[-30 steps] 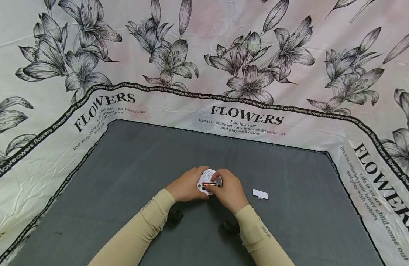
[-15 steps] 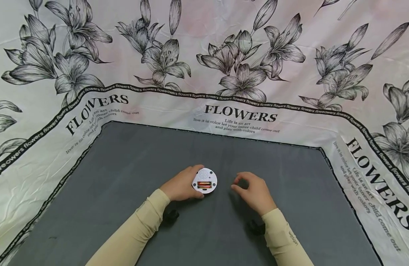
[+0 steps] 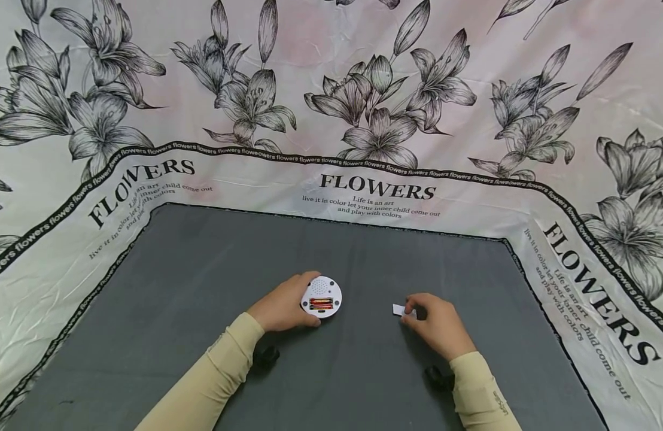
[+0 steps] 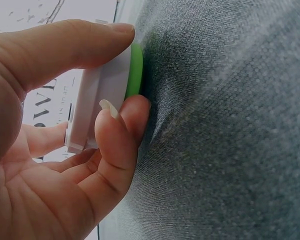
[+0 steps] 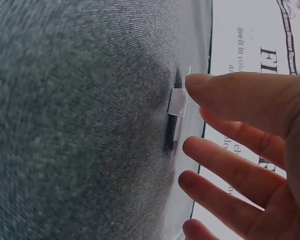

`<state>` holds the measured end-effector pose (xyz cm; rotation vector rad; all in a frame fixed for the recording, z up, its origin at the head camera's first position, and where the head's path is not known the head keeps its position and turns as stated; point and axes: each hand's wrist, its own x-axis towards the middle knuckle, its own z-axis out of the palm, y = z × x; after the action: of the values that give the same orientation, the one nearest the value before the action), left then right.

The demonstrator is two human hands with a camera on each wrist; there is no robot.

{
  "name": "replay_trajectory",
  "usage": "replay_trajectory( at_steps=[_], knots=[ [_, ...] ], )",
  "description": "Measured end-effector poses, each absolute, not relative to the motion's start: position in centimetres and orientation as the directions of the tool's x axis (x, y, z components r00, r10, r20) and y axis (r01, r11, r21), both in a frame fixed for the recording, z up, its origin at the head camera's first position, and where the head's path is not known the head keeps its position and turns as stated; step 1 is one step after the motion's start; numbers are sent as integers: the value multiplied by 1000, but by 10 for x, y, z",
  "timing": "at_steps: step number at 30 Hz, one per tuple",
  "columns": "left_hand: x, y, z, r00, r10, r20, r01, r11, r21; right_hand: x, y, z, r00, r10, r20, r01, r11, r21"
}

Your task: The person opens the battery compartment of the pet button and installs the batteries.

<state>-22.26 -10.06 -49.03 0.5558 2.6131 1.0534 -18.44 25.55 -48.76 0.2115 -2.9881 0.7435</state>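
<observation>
My left hand (image 3: 285, 301) grips a round white battery-powered device (image 3: 322, 297) at its left edge. Its underside faces up, with speaker holes and two batteries (image 3: 321, 304) in an uncovered compartment. In the left wrist view, thumb and fingers span the device's white side (image 4: 104, 82), and a green layer (image 4: 135, 70) lies against the cloth. To the right, the thumb and index finger of my right hand (image 3: 439, 323) pinch a small white battery cover (image 3: 398, 309), partly hidden by them. In the right wrist view, the cover's tab (image 5: 177, 102) shows beside the thumb; the other fingers are spread.
A grey cloth (image 3: 353, 371) lies under both hands. Around it runs a white border (image 3: 245, 188) printed with text and flowers. Dark wrist-camera mounts (image 3: 438, 378) hang below the wrists.
My right hand has left the device and moved right to the battery cover, taking it between thumb and index finger. The left hand keeps its grip, and the whole view has shifted slightly.
</observation>
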Motion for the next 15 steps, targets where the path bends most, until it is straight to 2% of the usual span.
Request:
replay_trajectory(
  at_steps=[9, 15],
  knots=[
    [-223, -102, -490, -891, 440, -114, 240, 669, 703, -186, 254, -489, -986, -133, 97, -163, 883, -441],
    [-223, -102, -487, -891, 439, -119, 236, 670, 703, -187, 250, -492, -976, -166, 143, -209, 902, -377]
  ],
)
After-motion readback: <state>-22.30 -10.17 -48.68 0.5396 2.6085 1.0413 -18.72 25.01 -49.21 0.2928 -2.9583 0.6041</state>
